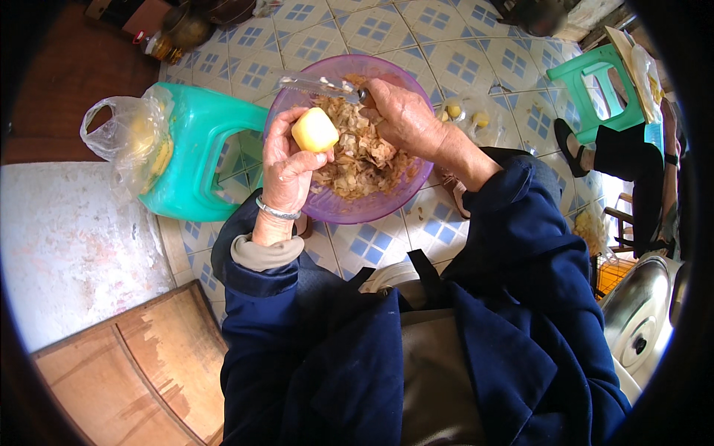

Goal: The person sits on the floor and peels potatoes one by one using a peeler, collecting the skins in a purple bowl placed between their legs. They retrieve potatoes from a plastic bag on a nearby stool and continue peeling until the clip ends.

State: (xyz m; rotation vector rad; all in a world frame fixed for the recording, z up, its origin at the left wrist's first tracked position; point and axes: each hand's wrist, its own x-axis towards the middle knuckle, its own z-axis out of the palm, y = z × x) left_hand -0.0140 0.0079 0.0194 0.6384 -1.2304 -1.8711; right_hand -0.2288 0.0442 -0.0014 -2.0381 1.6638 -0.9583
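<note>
My left hand [287, 167] holds a peeled, pale yellow fruit or tuber [315, 130] with flat-cut sides; which kind it is, I cannot tell. In my right hand [410, 120] is a knife [321, 85], its broad blade pointing left beyond the peeled piece and apart from it. Small pale bits cling to the blade, and my fingers hide most of the handle. Both hands are above a purple plastic basin [360, 214], which stands on the floor before me. A heap of brownish peelings [362, 150] lies in it.
Left of the basin, a green plastic stool [192, 134] bears a clear bag [139, 139] with yellow contents. Another clear bag [488, 131] with yellow pieces lies right of the basin. A second green stool [605, 95] and a seated person's leg [625, 153] are farther right, beyond a lidded metal pot [638, 318].
</note>
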